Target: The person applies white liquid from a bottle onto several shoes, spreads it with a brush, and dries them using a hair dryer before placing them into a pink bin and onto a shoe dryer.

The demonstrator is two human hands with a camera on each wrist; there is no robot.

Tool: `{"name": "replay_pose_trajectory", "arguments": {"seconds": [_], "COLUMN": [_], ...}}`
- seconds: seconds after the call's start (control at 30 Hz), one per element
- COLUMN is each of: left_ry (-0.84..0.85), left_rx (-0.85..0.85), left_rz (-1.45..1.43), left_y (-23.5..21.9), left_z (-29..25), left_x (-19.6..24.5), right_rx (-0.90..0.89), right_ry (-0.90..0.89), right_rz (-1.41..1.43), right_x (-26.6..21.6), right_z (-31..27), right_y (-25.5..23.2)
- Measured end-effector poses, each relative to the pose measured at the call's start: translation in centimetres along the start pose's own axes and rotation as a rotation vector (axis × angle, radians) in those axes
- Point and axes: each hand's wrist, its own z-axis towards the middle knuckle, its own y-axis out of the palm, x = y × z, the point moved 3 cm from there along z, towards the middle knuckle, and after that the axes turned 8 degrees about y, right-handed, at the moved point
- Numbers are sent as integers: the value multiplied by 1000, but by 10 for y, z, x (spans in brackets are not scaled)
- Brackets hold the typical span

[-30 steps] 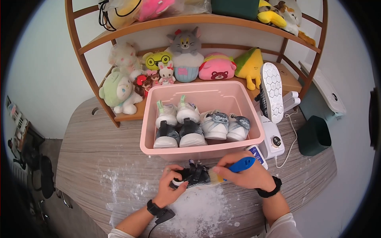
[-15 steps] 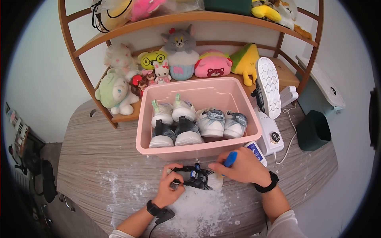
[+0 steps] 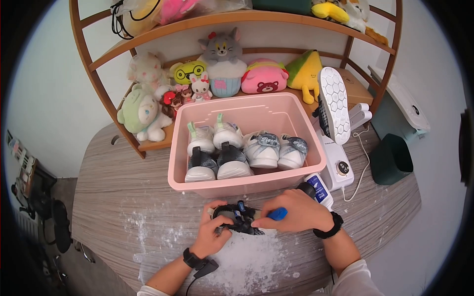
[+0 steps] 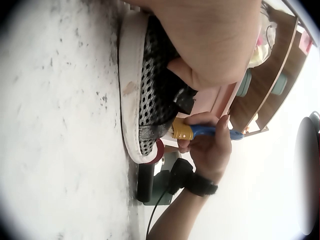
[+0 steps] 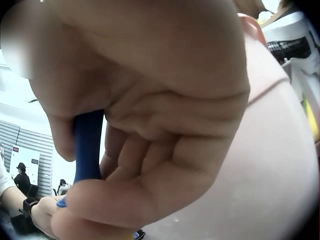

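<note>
A black mesh shoe [image 3: 243,228] with a white sole sits on the powder-dusted tabletop in front of the pink tub. My left hand [image 3: 211,237] grips its heel end, thumb over the opening. Blue-tipped straps stand up from its top. My right hand [image 3: 295,213] holds a paintbrush [image 3: 278,213] by the blue handle. In the left wrist view the brush's yellow band [image 4: 183,130] is close above the strap near the toe, its bristles against the upper. The right wrist view shows fingers curled round the blue handle [image 5: 88,145].
Several shoes stand in the pink tub [image 3: 247,186]. To its right, a white shoe dryer [image 3: 338,167] bears a shoe sole-out [image 3: 335,106], beside a white bottle [image 3: 320,191] and a dark green bin [image 3: 392,160]. White powder [image 3: 252,261] covers the front tabletop. Plush toys [image 3: 224,64] fill the shelf behind.
The brush has gone from the toe end, over the toe, to the strap area, its handle now pointing lower and toward me. The left hand keeps its grip at the heel.
</note>
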Motion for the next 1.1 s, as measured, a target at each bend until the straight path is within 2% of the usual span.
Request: {"name": "replay_pose_trajectory", "arguments": {"seconds": [0.13, 0.27, 0.33, 0.37, 0.43, 0.47, 0.57, 0.6, 0.67, 0.7, 0.77, 0.9, 0.97, 1.1], "left_ry": [27, -5, -10, -10, -2, 6, 12, 12, -26, -31, -20, -21, 3, 5], "left_rx": [11, 23, 25, 32, 35, 40, 27, 26, 37, 38, 35, 23, 16, 13], "left_rz": [29, 6, 3, 4, 23, 41, 66, 65, 36, 35, 29, -16, -27, -106], "left_y": [0, 1, 1, 1, 1, 0, 0, 0, 1, 1, 1, -1, -2, -3], "left_z": [1, 0, 0, 0, 2, 3, 1, 1, -1, -2, -2, 1, 2, 1], "left_x": [1, -2, -3, -3, -1, -1, -4, -4, -5, -6, -8, -8, -6, -6], "right_rx": [-40, -1, 68, 69, 169, 171, -102, -102, -71, -76, -171, -125, 32, 149], "right_ry": [111, 185, 92, 93, -152, -155, 43, 44, 71, 72, 183, 154, 164, 135], "right_rz": [-133, -26, 264, 266, 605, 605, 333, 333, 40, 42, 10, 18, 160, 368], "right_x": [-3, -3, -10, -12, -19, -18, -14, -11, 0, 1, 5, -1, -4, -8], "right_z": [-6, -10, -8, -6, -3, -2, 3, 4, 8, 8, 9, 4, 1, 8], "right_y": [-18, -25, -24, -17, -5, -3, 9, 10, 18, 17, 16, 4, -4, -2]}}
